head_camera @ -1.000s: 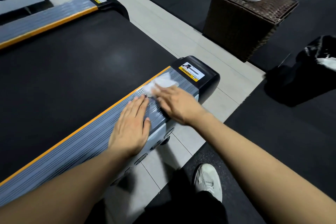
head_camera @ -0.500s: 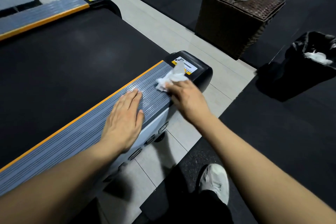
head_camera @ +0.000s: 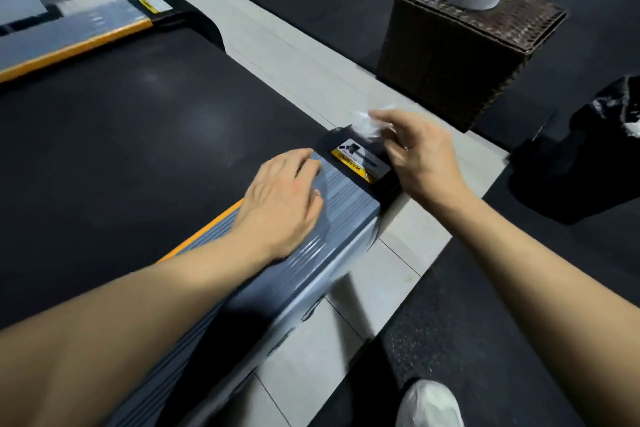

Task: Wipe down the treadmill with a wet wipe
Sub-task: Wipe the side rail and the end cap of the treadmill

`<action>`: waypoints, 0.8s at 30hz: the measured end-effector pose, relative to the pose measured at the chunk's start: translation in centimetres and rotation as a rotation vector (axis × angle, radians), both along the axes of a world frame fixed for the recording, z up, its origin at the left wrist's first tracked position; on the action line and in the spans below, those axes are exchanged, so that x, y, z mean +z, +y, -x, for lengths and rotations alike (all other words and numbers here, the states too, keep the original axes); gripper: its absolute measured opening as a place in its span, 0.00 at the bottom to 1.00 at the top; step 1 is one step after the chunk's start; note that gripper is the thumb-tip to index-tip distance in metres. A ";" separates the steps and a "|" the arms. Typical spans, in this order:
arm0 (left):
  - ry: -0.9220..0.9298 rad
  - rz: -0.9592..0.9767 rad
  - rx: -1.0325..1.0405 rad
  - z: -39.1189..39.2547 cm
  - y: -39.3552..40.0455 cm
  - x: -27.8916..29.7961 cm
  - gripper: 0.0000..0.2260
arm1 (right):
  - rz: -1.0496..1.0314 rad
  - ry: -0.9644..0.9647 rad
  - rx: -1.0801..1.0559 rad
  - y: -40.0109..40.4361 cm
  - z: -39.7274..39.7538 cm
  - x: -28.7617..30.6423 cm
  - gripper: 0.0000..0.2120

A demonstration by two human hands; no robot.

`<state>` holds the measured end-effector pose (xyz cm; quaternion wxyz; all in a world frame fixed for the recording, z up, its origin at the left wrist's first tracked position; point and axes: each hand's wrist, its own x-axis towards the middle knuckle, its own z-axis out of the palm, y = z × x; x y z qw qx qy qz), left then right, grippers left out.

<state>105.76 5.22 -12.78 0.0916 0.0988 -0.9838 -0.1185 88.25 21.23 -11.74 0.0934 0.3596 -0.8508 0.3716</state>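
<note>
Pinched in your right hand [head_camera: 420,156], wet wipe [head_camera: 366,123] lifted just above treadmill end cap [head_camera: 360,163]; left hand [head_camera: 282,204] flat beside on side rail [head_camera: 332,215]; risk: loose fingertip hold drops it.

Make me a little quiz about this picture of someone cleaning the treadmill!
1. True or false: the left hand lies flat on the grey side rail.
2. Which hand holds the wipe?
3. The wipe is: A) pressed on the belt, B) lifted above the black end cap, C) on the floor.

Key: 1 true; 2 the right hand; 3 B.
</note>
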 end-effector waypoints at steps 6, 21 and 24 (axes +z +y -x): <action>-0.035 -0.092 0.036 0.4 0.3 -0.1 0.20 | -0.242 -0.062 0.183 -0.6 1.3 -2.4 0.15; -0.050 -0.158 0.049 0.6 0.3 0.0 0.22 | -0.508 -0.151 0.280 -7.0 7.9 -0.6 0.09; -0.049 -0.163 0.050 0.8 0.4 0.2 0.21 | -0.472 -0.053 0.545 -6.4 5.9 1.0 0.14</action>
